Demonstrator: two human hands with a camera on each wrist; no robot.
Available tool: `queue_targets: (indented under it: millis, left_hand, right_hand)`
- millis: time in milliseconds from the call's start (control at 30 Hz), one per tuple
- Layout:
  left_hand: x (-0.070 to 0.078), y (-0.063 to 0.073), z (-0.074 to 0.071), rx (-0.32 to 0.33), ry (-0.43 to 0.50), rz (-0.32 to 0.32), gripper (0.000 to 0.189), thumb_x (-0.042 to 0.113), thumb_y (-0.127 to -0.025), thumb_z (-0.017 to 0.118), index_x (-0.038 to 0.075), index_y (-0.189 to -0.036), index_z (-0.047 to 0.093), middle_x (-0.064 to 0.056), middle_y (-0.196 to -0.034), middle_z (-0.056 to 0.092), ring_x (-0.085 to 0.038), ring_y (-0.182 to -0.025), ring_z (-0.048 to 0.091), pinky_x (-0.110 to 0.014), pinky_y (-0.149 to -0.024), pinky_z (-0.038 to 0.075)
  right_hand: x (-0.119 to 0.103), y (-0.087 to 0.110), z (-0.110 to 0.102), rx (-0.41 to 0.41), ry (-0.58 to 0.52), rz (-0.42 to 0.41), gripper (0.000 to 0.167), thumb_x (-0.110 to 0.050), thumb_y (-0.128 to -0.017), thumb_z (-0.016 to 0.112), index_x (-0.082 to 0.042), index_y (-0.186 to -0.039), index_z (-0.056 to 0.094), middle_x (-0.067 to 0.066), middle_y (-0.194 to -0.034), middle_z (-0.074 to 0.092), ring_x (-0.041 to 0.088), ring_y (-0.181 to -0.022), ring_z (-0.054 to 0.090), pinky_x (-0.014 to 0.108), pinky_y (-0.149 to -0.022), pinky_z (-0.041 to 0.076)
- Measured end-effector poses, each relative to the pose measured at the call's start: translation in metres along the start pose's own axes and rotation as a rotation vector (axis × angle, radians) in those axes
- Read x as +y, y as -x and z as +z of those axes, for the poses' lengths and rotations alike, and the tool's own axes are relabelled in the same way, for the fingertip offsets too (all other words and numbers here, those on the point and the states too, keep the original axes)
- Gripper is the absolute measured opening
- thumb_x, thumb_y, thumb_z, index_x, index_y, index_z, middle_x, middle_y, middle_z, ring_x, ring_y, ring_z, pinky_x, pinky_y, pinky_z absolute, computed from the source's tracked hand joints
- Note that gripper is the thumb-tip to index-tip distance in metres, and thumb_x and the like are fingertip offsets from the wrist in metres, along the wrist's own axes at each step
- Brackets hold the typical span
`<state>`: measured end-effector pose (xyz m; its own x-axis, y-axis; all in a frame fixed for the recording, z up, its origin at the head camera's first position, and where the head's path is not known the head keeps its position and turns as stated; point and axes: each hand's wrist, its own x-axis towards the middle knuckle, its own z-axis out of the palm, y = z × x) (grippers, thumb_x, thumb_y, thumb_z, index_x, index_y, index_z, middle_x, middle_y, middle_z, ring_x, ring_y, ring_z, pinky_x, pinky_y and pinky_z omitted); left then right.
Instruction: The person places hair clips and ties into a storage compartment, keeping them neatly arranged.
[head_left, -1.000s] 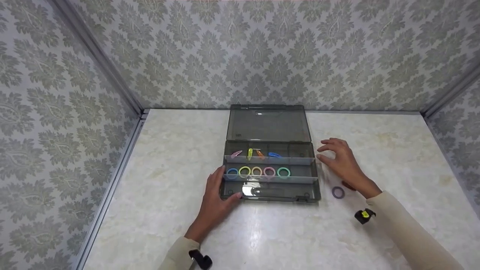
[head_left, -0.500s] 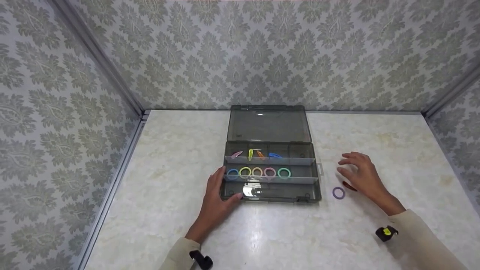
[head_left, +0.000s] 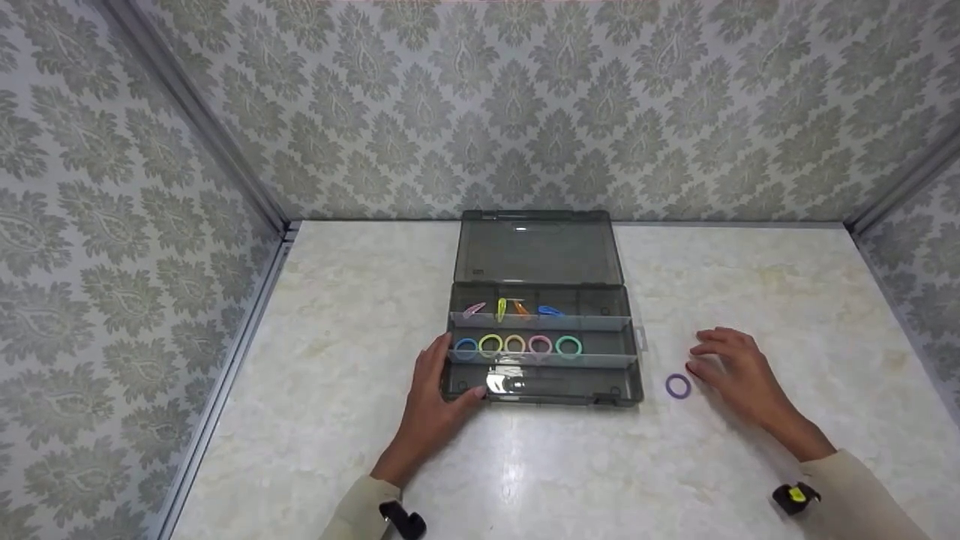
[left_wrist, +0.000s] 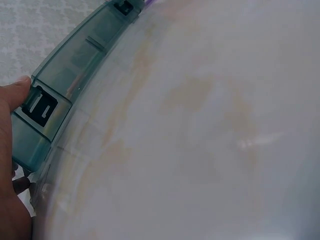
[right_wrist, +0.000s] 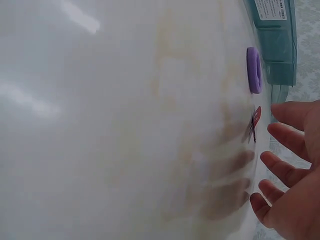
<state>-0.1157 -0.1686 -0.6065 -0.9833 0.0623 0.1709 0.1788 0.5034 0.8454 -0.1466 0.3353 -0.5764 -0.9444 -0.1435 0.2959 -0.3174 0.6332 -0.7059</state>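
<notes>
A smoky, see-through storage box (head_left: 546, 382) lies with its lid (head_left: 538, 247) raised at the back. My left hand (head_left: 431, 409) holds its front left corner, thumb on the front edge and fingers along the left side. Several hair clips, among them a blue clip (head_left: 550, 310), lie in the back row. The middle row has several hair ties, including a green hair tie (head_left: 568, 345). Right of the box, my right hand (head_left: 739, 375) hovers with fingers spread loosely, holding nothing. Close by its thumb is a red hair clip (right_wrist: 257, 116) on the table, covered by the hand in the head view.
A purple hair tie (head_left: 678, 386) lies on the table (head_left: 360, 285) between the box and my right hand. The box's front row holds nothing visible. Patterned walls (head_left: 480, 112) stand at the back and both sides.
My right hand has drawn back from the box's right side, rightward and toward me, and come over the red hair clip. The left hand stays at the box.
</notes>
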Motion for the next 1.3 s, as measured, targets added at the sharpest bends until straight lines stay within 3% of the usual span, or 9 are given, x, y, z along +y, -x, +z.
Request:
queue_targets:
  millis: [200,367,633,767,900,1133,1300]
  left_hand:
    - [-0.002,0.001,0.001,0.004,0.001,0.02,0.104,0.048,-0.093,0.088,0.019,-0.175,0.031,-0.01,-0.178,0.032,-0.038,-0.166,0.023,-0.064,-0.131,0.025]
    - [-0.003,0.001,0.001,0.004,0.008,0.017,0.105,0.048,-0.092,0.089,0.018,-0.175,0.031,-0.008,-0.178,0.031,-0.034,-0.165,0.025,-0.061,-0.131,0.027]
    - [0.003,0.001,0.002,-0.005,-0.004,-0.011,0.104,0.044,-0.093,0.088,0.018,-0.176,0.03,-0.008,-0.179,0.03,-0.038,-0.168,0.019,-0.062,-0.134,0.017]
    - [0.004,0.001,0.001,-0.007,-0.009,-0.02,0.104,0.043,-0.094,0.088,0.019,-0.176,0.03,-0.008,-0.179,0.03,-0.037,-0.168,0.019,-0.061,-0.134,0.019]
    - [0.003,0.002,0.0,-0.005,-0.014,-0.019,0.104,0.045,-0.093,0.088,0.02,-0.176,0.03,-0.008,-0.179,0.03,-0.036,-0.167,0.02,-0.061,-0.133,0.022]
    - [0.002,0.001,0.0,-0.011,-0.014,-0.008,0.105,0.049,-0.094,0.087,0.02,-0.176,0.029,-0.008,-0.18,0.03,-0.036,-0.168,0.02,-0.061,-0.134,0.018]
    - [0.0,0.0,-0.001,-0.01,-0.008,0.005,0.105,0.051,-0.094,0.087,0.019,-0.176,0.029,-0.007,-0.179,0.031,-0.033,-0.166,0.023,-0.059,-0.133,0.024]
  right_hand:
    - [0.001,0.01,-0.003,-0.036,0.046,-0.012,0.014,0.001,-0.094,0.085,-0.002,-0.108,0.083,0.025,-0.137,0.067,0.044,-0.139,0.047,0.005,-0.106,0.022]
    - [0.004,0.014,-0.004,-0.058,0.081,-0.015,0.017,0.002,-0.093,0.086,-0.002,-0.109,0.083,0.024,-0.141,0.066,0.045,-0.141,0.046,0.011,-0.106,0.028]
    - [0.006,0.017,-0.002,-0.027,0.088,-0.043,0.018,0.003,-0.09,0.089,-0.003,-0.106,0.084,0.025,-0.139,0.067,0.044,-0.138,0.047,0.013,-0.105,0.027]
    - [0.006,0.015,0.0,-0.021,0.093,-0.036,0.017,0.004,-0.089,0.088,-0.001,-0.105,0.084,0.026,-0.136,0.067,0.046,-0.137,0.047,0.04,-0.112,0.035]
    - [0.005,0.009,0.003,-0.037,0.099,-0.013,0.016,0.005,-0.09,0.087,-0.002,-0.104,0.084,0.026,-0.136,0.067,0.048,-0.138,0.046,0.068,-0.108,0.034]
    - [0.006,0.004,0.004,-0.029,0.082,-0.046,0.013,0.006,-0.09,0.086,-0.004,-0.097,0.084,0.027,-0.135,0.067,0.051,-0.134,0.048,0.07,-0.106,0.033]
    - [0.004,0.003,0.005,-0.026,0.049,-0.039,0.016,0.008,-0.089,0.086,-0.007,-0.092,0.082,0.027,-0.134,0.067,0.05,-0.136,0.047,0.068,-0.106,0.034]
